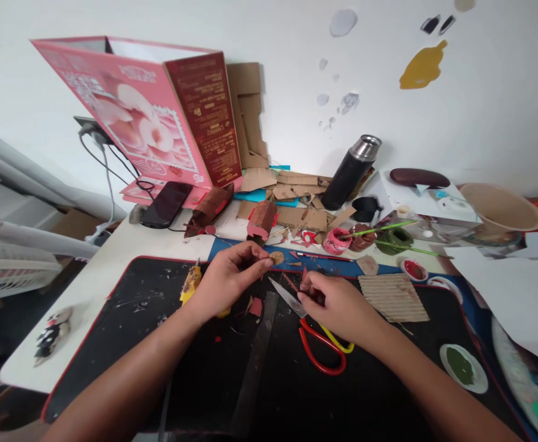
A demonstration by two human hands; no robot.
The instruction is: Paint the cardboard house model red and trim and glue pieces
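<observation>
My left hand [234, 276] pinches a small round brown cardboard piece [276, 258] between thumb and fingertips. To its right, my right hand [335, 301] is closed on small brown strips [291, 282]. Scissors with red and yellow handles [322, 356] lie on the black mat [204, 380], their blades slightly apart and pointing up-left beside my right hand. A yellow glue gun-like tool [191, 283] is partly hidden behind my left hand and wrist. Reddish scraps [256, 306] and a dark ruler [260, 344] lie between my hands.
Behind my hands are a brown painted model part [262, 221], cardboard scraps [299, 179], paint jars [337, 240] with green brushes, and a black flask [349, 175]. A pink bag [144, 116] and phone [166, 204] stand left; corrugated cardboard [394, 297] and green paint [463, 368] lie right.
</observation>
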